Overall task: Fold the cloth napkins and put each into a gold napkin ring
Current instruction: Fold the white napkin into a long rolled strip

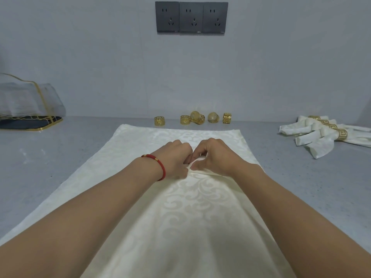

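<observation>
A cream damask napkin (192,207) lies spread flat on the grey table, running from the near edge toward the wall. At its middle my left hand (174,157) and my right hand (214,155) meet, fingers curled, pinching up a small fold of the cloth between them. My left wrist carries a red cord bracelet. Several gold napkin rings (192,118) stand in a loose row by the wall just beyond the napkin's far edge.
Folded napkins held in gold rings (325,133) lie in a pile at the right. A black, gold-rimmed tray (30,121) with a sheer mesh cover sits at the far left. Dark wall sockets (191,17) are mounted above.
</observation>
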Demonstrator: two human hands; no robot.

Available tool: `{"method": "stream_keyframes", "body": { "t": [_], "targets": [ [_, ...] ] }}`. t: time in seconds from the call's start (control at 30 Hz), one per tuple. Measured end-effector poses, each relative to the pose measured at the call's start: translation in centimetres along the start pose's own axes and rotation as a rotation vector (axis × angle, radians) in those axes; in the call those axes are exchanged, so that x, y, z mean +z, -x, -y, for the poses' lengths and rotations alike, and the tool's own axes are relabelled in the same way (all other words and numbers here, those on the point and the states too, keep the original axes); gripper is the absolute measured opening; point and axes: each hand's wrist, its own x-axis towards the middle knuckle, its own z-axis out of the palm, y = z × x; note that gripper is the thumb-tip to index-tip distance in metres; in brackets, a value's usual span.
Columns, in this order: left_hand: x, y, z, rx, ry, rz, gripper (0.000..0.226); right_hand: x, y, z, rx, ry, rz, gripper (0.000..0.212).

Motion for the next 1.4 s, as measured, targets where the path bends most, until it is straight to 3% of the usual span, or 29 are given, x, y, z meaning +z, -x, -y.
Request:
{"method": "stream_keyframes", "body": {
  "t": [0.2, 0.37, 0.47, 0.63, 0.8, 0.9, 1.0, 1.07, 1.17, 1.27, 1.4],
  "targets": [
    [0.1, -0.4, 0.0, -0.001, 0.001, 0.017, 0.032, -0.8, 0.2, 0.6, 0.032, 0.008, 0.045, 0.013],
    [1.3, -1.0, 0.8, -0.056, 0.133, -0.093, 0.029, -2.9, -1.5, 0.6, 0.081, -0.131, 0.284, 0.016],
    [1.2, -1.6, 2.2, -0.086, 0.107, -0.137, 0.031, -3.1, -4.3, -1.7, 0.194, -0.248, 0.137, 0.024],
    [0.9, -3.0, 8.5, -0.271, 0.002, -0.46, 0.017, -1.7, -11.5, -7.7, 0.322, 0.069, -0.203, 0.028],
    [2.5, -3.5, 11.9, -0.3, -0.1, -0.682, 0.022, -0.4, -17.1, -11.4, 0.316, 0.321, -0.225, 0.016],
    [3.1, -3.4, 12.0, -0.264, -0.132, -0.753, 0.036, 0.5, -19.6, -12.2, 0.221, 0.438, -0.277, 0.039],
    [3.6, -3.4, 12.0, -0.249, -0.151, -0.761, 0.049, 0.9, -21.8, -11.5, 0.285, 0.467, -0.433, 0.047],
    [3.8, -3.4, 12.5, -0.234, -0.16, -0.753, 0.052, 1.2, -22.9, -11.3, 0.385, 0.591, -0.397, 0.051],
    [3.8, -3.3, 12.7, -0.201, -0.162, -0.749, 0.058, 1.8, -23.4, -11.4, 0.404, 0.694, -0.374, 0.037],
    [3.5, -3.3, 12.4, -0.192, -0.156, -0.773, 0.057, 1.0, -22.3, -10.4, 0.397, 0.538, -0.395, 0.042],
    [3.1, -2.8, 12.1, -0.218, -0.11, -0.767, 0.046, -2.1, -17.3, -7.8, 0.373, 0.076, -0.484, 0.038]
  ]
}}
